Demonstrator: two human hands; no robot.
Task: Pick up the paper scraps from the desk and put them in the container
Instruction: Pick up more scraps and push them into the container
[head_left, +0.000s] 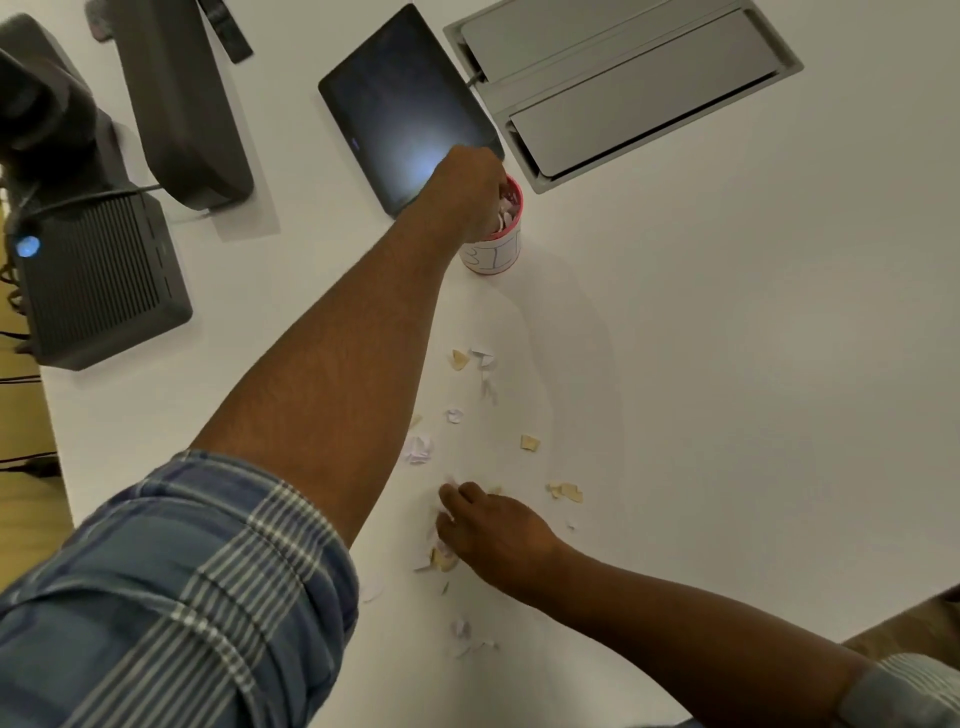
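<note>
A small white container with a pink rim stands in the middle of the white desk, with paper pieces inside. My left hand reaches over its rim with the fingertips dipped inside and hidden, so what they hold is unclear. Tan and white paper scraps lie scattered on the desk nearer to me. My right hand rests among them, fingers curled and pinching scraps at their tips, with more scraps under the palm.
A dark tablet lies just behind the container. A grey cable hatch is set into the desk at the back right. Dark electronic devices and cables stand at the left edge.
</note>
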